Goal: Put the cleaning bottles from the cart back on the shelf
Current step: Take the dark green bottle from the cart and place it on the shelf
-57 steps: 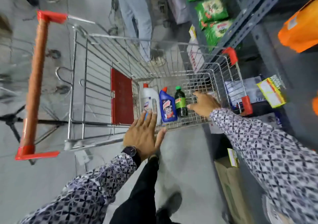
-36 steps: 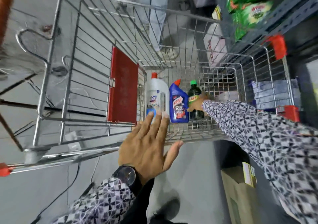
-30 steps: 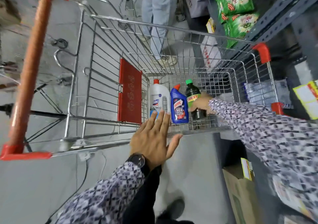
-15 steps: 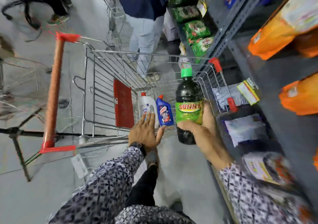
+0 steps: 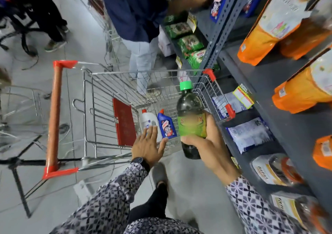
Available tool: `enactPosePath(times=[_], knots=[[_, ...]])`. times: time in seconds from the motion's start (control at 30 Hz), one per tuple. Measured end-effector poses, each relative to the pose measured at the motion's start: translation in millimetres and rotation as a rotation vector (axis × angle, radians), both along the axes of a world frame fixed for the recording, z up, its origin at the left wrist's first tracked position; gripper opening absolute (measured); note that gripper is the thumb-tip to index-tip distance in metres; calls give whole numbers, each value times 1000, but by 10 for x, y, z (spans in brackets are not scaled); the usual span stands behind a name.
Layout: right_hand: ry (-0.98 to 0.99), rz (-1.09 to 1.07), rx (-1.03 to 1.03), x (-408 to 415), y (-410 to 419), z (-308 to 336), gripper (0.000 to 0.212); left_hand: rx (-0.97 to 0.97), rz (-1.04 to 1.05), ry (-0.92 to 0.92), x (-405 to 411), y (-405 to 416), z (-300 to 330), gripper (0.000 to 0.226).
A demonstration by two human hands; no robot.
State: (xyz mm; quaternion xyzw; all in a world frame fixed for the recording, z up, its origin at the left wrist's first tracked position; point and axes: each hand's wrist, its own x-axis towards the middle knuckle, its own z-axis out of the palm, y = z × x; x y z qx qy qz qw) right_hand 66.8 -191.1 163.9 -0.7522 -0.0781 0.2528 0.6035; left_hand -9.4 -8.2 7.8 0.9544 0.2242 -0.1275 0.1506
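My right hand [image 5: 206, 144] grips the dark bottle [image 5: 191, 120], lifted clear of the cart [image 5: 143, 72]; my left hand [image 5: 148, 146] hangs open, empty; next, a free shelf [image 5: 269, 82] spot.

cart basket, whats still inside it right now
Two bottles stand inside the cart: a white bottle and a blue bottle. The left hand covers the white one's lower part. The dark green-capped bottle is out, in the right hand.

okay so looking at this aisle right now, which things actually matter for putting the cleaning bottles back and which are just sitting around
Part of the job:
- dark bottle in the right hand
- white bottle and blue bottle, in the cart
- shelf

Just around:
- orange packs
- green packets
- left hand, open
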Motion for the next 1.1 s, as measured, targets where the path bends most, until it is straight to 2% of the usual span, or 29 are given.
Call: enactPosePath(times=[0.1,0.2,0.4,0.5,0.63,0.8,0.93,1.1], knots=[[-84,-63,18,58,-205,248,58,-77,-38,-125,214,-90,346,84],[-219,-238,36,95,-633,678,61,-104,-239,-377,773,-485,1022,76],[-538,-633,-27,-112,-1853,1681,72,-172,-701,-868,1639,-1911,2645,67],[-646,-799,-77,-408,-2482,2026,75,-163,-903,-959,1675,-2681,3200,66],[-729,-993,-91,-834,-3128,2223,71,-206,-1041,-968,1573,-3525,3654,66],[-724,-1172,-111,-1211,-3683,2291,81,35,-1144,-715,1746,-4293,4079,61],[-727,-1231,-143,-1259,-3947,2322,77,72,-1181,-552,1911,-4444,4050,65],[-757,-1332,-205,-1134,-4127,2417,74,128,-1201,-583,1995,-4473,3937,66]])
